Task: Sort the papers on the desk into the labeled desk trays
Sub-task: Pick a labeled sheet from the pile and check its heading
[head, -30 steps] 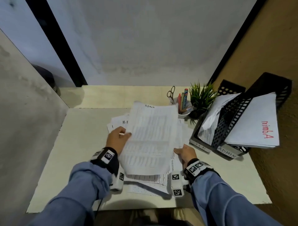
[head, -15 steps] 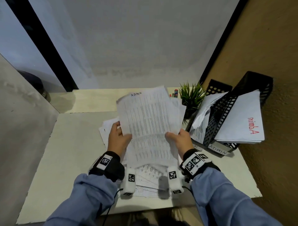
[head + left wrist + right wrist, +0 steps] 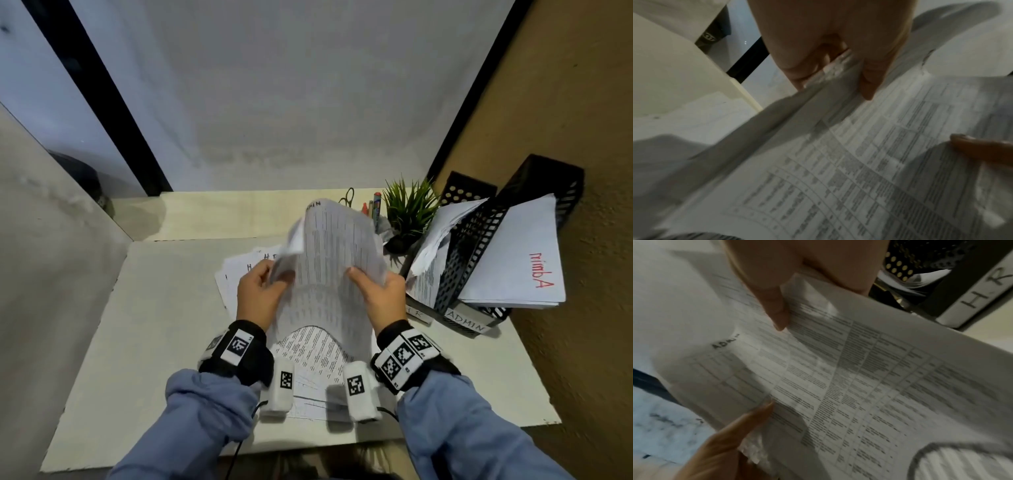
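Note:
I hold a printed sheet marked ADMIN (image 3: 334, 260) upright over the desk, bowed inward between both hands. My left hand (image 3: 262, 291) pinches its left edge (image 3: 838, 76); my right hand (image 3: 380, 291) pinches its right edge with the thumb on the print (image 3: 777, 311). More printed papers (image 3: 311, 356) lie on the desk below, some marked H.R (image 3: 246, 265). Two slanted black mesh trays stand at the right: the H.R tray (image 3: 416, 311) and the ADMIN tray (image 3: 467, 322), both holding papers.
A small green plant (image 3: 409, 212) and a cup with pens and scissors (image 3: 371, 209) stand behind the raised sheet. A brown wall (image 3: 582, 240) runs close along the right of the trays. The desk's left part (image 3: 154, 308) is bare.
The ADMIN sheet has come up off the pile and now bows between my hands, which have drawn closer together. My right hand moved up from the desk to the sheet's right edge.

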The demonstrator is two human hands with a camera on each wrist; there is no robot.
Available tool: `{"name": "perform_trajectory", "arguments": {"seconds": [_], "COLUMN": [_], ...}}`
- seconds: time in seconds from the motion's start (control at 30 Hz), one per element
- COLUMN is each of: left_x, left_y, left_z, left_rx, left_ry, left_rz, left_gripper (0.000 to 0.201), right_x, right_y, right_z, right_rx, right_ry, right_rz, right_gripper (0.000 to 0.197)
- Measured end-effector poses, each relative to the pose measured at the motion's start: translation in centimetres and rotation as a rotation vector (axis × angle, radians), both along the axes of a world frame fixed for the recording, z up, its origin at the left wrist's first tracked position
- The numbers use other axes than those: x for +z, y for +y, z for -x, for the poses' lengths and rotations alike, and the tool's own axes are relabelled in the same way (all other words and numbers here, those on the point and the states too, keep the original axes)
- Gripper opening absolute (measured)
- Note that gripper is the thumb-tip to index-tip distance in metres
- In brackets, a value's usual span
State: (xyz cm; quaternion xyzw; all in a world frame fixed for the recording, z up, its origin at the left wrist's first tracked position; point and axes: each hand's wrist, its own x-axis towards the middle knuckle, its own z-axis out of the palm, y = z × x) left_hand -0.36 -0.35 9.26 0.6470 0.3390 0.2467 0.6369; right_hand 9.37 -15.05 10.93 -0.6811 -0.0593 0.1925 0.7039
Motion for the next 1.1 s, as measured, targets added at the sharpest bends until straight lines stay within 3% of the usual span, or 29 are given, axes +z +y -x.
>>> {"name": "perform_trajectory", "arguments": {"seconds": [0.17, 0.27, 0.3, 0.4, 0.47, 0.57, 0.63, 0.7, 0.8, 0.87, 0.97, 1.03, 1.1], "left_x": [1.5, -0.5, -1.5, -2.8, -1.8, 1.9, 4.9, 7.3, 9.5, 10.7, 12.0, 12.0, 11.6], "left_y": [0.3, -0.1, -0.5, -1.7, -2.0, -2.9, -4.0, -5.1, -7.1, -9.2, -12.4, -14.5, -16.3], "left_z": [-0.1, 0.4, 0.6, 0.7, 0.4, -0.5, -1.6, -2.9, -5.2, -6.7, -9.0, -10.9, -12.7], "left_rx": [0.06, 0.021, 0.013, 0.005, -0.062, -0.178, -0.197, -0.206, -0.254, -0.288, -0.302, -0.317, -0.349], "left_ry": [-0.195, -0.057, 0.023, 0.169, 0.16, 0.121, 0.04, -0.009, -0.08, -0.138, -0.205, -0.208, -0.213], "left_rz": [0.031, 0.122, 0.156, 0.202, 0.168, 0.041, -0.017, -0.089, -0.179, -0.259, -0.414, -0.497, -0.554], "left_gripper": [0.023, 0.044, 0.041, 0.005, 0.008, 0.015, 0.014, 0.022, 0.044, 0.048, 0.024, 0.033, 0.051], "right_x": [2.3, 1.0, 0.2, -1.4, -0.5, 2.2, 3.7, 4.0, 4.0, 3.8, 1.1, -0.5, -1.1], "right_y": [-0.1, -0.7, -0.9, -1.8, -2.5, -4.4, -6.3, -9.1, -13.4, -15.8, -18.2, -19.1, -19.6], "right_z": [-0.5, 0.4, 1.0, 2.0, 1.8, 0.0, -2.3, -5.2, -8.6, -10.4, -12.3, -13.1, -13.8], "right_rx": [-0.011, 0.029, 0.045, 0.043, 0.041, -0.027, -0.076, -0.208, -0.558, -0.735, -0.649, -0.543, -0.514], "right_ry": [-0.106, -0.046, 0.013, 0.173, 0.175, 0.069, -0.093, -0.275, -0.478, -0.38, 0.067, 0.183, 0.158], "right_rz": [-0.185, -0.041, 0.03, 0.128, 0.106, 0.007, -0.01, 0.103, 0.311, 0.528, 0.767, 0.7, 0.582], "right_gripper": [0.028, 0.026, 0.025, 0.017, 0.012, 0.014, 0.019, 0.019, 0.032, 0.06, 0.098, 0.082, 0.044]}}
